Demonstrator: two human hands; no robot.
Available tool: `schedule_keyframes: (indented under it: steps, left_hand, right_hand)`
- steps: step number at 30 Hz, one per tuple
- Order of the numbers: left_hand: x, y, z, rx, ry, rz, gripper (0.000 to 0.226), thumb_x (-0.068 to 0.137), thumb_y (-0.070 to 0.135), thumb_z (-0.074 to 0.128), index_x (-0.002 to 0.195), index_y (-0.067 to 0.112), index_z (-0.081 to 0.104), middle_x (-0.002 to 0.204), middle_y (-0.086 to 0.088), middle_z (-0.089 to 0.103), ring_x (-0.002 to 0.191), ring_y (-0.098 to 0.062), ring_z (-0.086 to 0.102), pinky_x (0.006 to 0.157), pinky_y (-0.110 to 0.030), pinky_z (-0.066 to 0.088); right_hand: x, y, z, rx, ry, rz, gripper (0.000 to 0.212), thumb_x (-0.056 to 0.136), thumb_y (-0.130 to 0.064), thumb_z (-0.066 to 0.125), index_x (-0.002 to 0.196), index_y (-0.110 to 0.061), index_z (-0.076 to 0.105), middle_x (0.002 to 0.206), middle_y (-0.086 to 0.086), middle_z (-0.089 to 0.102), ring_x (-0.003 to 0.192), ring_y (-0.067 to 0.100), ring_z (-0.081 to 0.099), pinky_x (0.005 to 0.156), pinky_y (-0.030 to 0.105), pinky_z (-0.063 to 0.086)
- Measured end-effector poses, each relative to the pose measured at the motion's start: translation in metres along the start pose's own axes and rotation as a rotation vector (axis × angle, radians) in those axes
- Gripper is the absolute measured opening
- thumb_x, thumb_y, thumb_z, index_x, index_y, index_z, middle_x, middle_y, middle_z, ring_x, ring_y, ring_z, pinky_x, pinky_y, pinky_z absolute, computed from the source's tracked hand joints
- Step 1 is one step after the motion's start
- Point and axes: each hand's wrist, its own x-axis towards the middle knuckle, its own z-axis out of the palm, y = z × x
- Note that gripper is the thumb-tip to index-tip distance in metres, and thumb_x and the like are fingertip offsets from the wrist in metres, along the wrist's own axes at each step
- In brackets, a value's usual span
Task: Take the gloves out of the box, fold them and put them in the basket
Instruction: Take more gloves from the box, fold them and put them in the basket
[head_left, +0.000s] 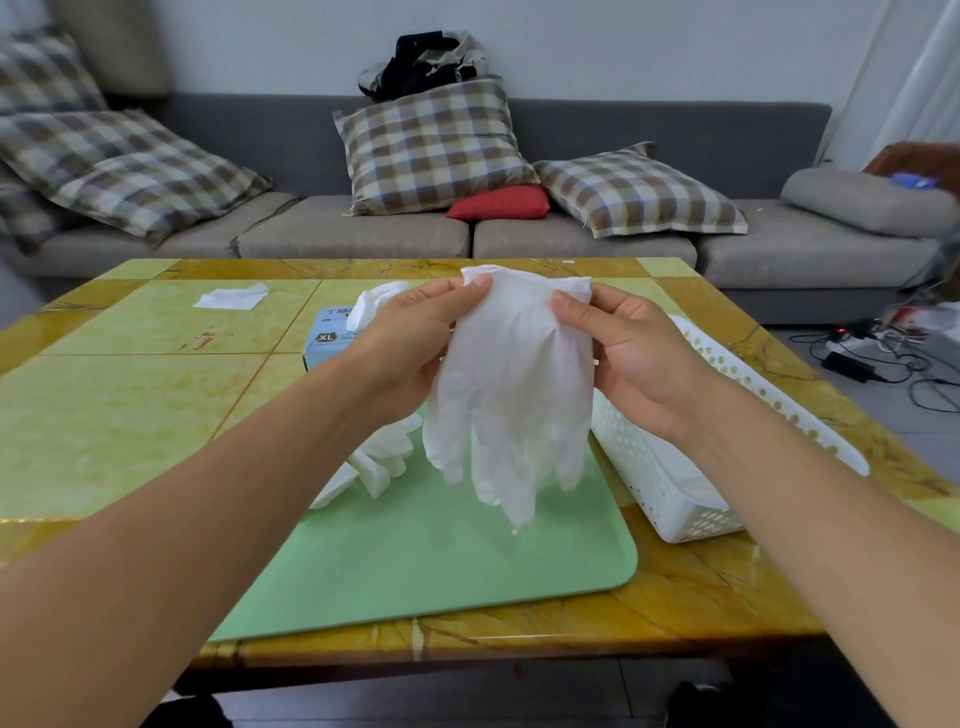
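A white disposable glove (514, 395) hangs fingers-down in the air above the green mat (447, 556). My left hand (415, 343) pinches its cuff at the left corner, and my right hand (631, 351) pinches the cuff's right corner. Behind my left hand stands the blue glove box (324, 338), marked XL, with a glove (376, 301) sticking out of its top. Another white glove (382, 457) lies crumpled at the mat's far left edge. The white perforated basket (691, 467) stands to the right of the mat, partly behind my right forearm.
A white tissue (231, 297) lies at the table's far left. The yellow-green table (130, 395) ends at its front edge just below the mat. A grey sofa (363, 234) with checked cushions runs behind the table. Cables (883, 358) lie on the floor at right.
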Motion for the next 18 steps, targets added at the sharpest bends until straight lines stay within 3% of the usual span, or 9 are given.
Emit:
schedule_keyframes:
  steps: [2,4,6,8,11,14,18]
  left_hand:
    - [0.001,-0.002,0.001,0.010,0.002,-0.012,0.018,0.102,0.033,0.056,0.102,0.019,0.067,0.093,0.000,0.069,0.087,-0.020,0.064,0.082,-0.035,0.049]
    - [0.000,-0.003,0.002,0.012,-0.002,-0.017,0.018,0.103,0.033,0.053,0.101,0.021,0.066,0.090,0.002,0.069,0.086,-0.019,0.064,0.079,-0.034,0.051]
    - [-0.002,-0.002,0.005,0.030,0.025,0.002,0.021,0.104,0.033,0.052,0.093,0.023,0.066,0.083,0.004,0.070,0.078,-0.016,0.065,0.067,-0.029,0.054]
    - [-0.002,0.000,0.006,0.080,0.021,0.043,0.026,0.102,0.038,0.054,0.106,0.017,0.068,0.096,-0.003,0.074,0.087,-0.022,0.070,0.073,-0.032,0.056]
    - [-0.006,0.006,0.005,0.233,-0.126,0.083,0.048,0.087,0.045,0.073,0.122,0.012,0.066,0.111,-0.007,0.075,0.099,-0.023,0.072,0.080,-0.034,0.057]
    - [-0.008,0.015,0.017,0.279,-0.192,0.098,0.039,0.081,0.034,0.077,0.111,0.010,0.072,0.106,-0.006,0.077,0.096,-0.020,0.074,0.076,-0.029,0.060]
    - [0.005,0.043,0.055,0.121,-0.156,0.113,0.021,0.097,0.026,0.064,0.109,0.013,0.075,0.104,-0.004,0.078,0.096,-0.019,0.075,0.080,-0.031,0.061]
  right_hand:
    - [-0.001,-0.002,0.001,0.025,-0.050,0.029,0.028,0.099,-0.019,0.062,0.123,-0.008,0.068,0.119,0.010,0.073,0.101,0.023,0.069,0.091,0.041,0.055]
    - [-0.002,-0.005,0.002,0.051,-0.089,0.041,0.026,0.101,-0.016,0.059,0.125,-0.008,0.067,0.122,0.011,0.072,0.108,0.025,0.070,0.094,0.041,0.056]
    - [-0.003,-0.008,0.003,0.052,-0.081,0.038,0.024,0.102,-0.014,0.057,0.123,-0.008,0.067,0.116,0.010,0.073,0.103,0.024,0.071,0.088,0.040,0.059]
    - [-0.004,-0.010,0.003,0.050,-0.053,0.029,0.027,0.102,-0.013,0.056,0.125,-0.005,0.066,0.115,0.012,0.073,0.100,0.025,0.071,0.081,0.042,0.060]
    - [-0.007,-0.019,0.001,0.024,-0.031,0.009,0.028,0.102,-0.015,0.057,0.126,-0.005,0.066,0.117,0.013,0.073,0.100,0.026,0.072,0.080,0.039,0.060]
    - [-0.014,-0.039,-0.005,0.024,0.012,-0.001,0.026,0.101,-0.016,0.058,0.122,-0.005,0.069,0.114,0.013,0.075,0.102,0.026,0.073,0.084,0.038,0.061]
    - [-0.018,-0.075,-0.025,0.001,0.108,-0.018,0.030,0.095,-0.016,0.065,0.122,-0.005,0.070,0.114,0.013,0.075,0.106,0.027,0.073,0.090,0.040,0.059]
